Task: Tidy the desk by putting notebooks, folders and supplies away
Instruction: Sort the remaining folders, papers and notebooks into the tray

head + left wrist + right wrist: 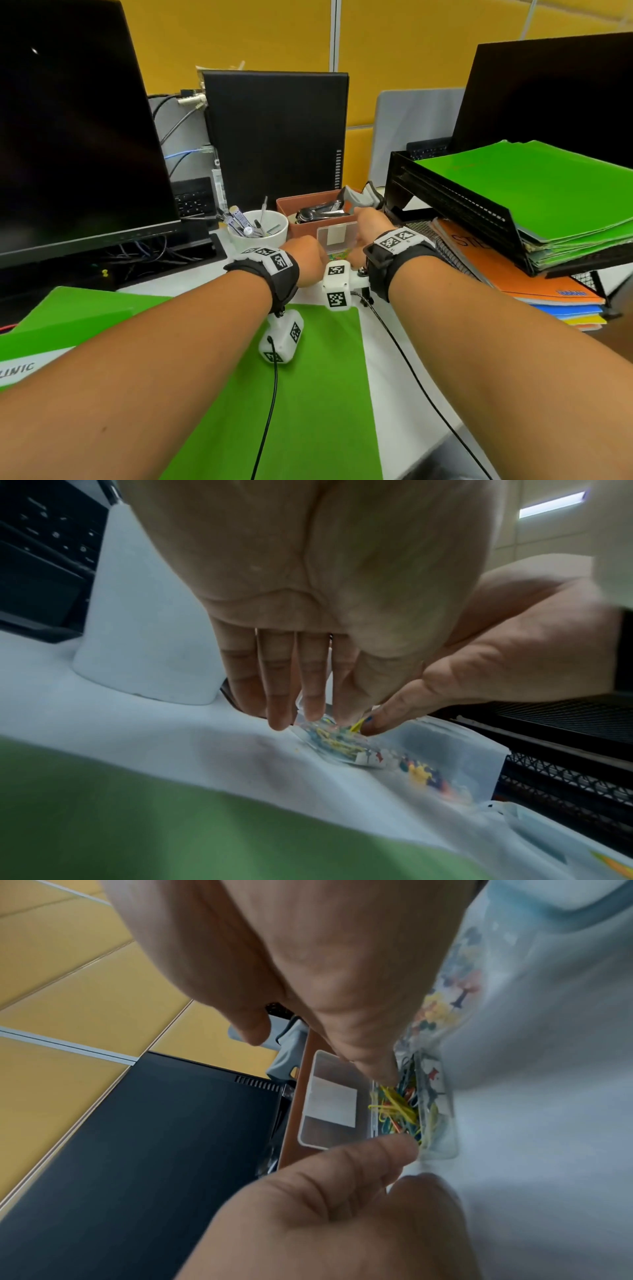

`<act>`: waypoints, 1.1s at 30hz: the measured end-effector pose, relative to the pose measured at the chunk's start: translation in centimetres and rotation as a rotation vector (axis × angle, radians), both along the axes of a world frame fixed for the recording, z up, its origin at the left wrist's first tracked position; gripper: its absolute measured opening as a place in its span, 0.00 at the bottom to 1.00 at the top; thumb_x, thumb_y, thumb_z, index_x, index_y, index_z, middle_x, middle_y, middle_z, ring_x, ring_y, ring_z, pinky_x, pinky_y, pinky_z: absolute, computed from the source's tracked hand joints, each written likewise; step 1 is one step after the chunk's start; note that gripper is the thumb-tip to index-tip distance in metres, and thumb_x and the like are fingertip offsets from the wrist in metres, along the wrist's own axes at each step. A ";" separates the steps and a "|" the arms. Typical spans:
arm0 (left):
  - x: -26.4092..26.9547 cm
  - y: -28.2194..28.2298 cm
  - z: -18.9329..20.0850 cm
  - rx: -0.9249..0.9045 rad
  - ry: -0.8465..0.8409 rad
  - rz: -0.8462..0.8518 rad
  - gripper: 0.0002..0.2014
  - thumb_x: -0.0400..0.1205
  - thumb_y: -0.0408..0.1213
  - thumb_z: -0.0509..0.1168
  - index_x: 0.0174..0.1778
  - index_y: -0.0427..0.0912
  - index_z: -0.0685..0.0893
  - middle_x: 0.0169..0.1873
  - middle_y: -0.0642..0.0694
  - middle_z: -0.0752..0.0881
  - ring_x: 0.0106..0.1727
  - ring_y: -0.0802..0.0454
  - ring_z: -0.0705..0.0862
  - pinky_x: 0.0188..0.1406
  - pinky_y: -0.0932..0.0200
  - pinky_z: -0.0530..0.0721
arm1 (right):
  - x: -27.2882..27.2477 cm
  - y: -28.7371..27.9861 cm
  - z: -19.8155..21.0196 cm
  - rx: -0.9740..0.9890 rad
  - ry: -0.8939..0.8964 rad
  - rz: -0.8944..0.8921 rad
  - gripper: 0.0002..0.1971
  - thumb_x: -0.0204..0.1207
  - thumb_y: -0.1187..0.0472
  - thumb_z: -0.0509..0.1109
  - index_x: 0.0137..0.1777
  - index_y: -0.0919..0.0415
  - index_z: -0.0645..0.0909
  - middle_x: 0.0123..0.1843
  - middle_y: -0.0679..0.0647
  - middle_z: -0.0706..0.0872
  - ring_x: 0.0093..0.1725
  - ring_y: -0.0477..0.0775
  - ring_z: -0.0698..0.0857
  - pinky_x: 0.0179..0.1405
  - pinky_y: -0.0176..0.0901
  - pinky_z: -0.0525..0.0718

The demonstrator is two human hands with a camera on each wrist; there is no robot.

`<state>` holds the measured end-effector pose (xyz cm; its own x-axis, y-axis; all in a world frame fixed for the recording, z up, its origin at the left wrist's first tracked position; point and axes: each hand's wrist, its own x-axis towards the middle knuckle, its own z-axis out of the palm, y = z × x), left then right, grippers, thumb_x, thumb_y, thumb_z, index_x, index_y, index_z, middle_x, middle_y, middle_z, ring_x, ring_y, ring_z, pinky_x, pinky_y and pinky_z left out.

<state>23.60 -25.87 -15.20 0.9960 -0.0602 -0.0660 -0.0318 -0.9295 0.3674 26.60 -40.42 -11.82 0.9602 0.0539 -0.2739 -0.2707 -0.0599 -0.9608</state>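
Observation:
A small clear box of coloured paper clips (337,255) (329,739) (397,1110) sits on the white desk in front of a brown tray, its labelled lid (337,236) (329,1099) standing open. My left hand (308,255) (308,718) rests straight fingertips on the box's left end. My right hand (371,224) (383,1072) comes from the right with one digit down among the clips and another held apart from it. A yellow clip (356,725) stands up between the two hands. A second clear box of push pins (445,764) (441,1007) lies right beside it.
A white cup of pens (258,228) stands left of the brown tray (315,209) holding a stapler. To the right is a black mesh rack (445,202) with green folders (548,192) above orange notebooks (507,270). More green folders (308,377) lie under my forearms. Monitors and a PC tower (274,137) stand behind.

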 end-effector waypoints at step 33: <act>-24.0 22.6 5.3 0.079 0.030 0.342 0.06 0.80 0.39 0.70 0.40 0.46 0.92 0.35 0.51 0.93 0.31 0.58 0.91 0.37 0.63 0.86 | -19.2 19.5 0.3 -0.877 -0.518 0.978 0.12 0.80 0.61 0.75 0.58 0.69 0.89 0.37 0.61 0.90 0.36 0.62 0.90 0.38 0.49 0.90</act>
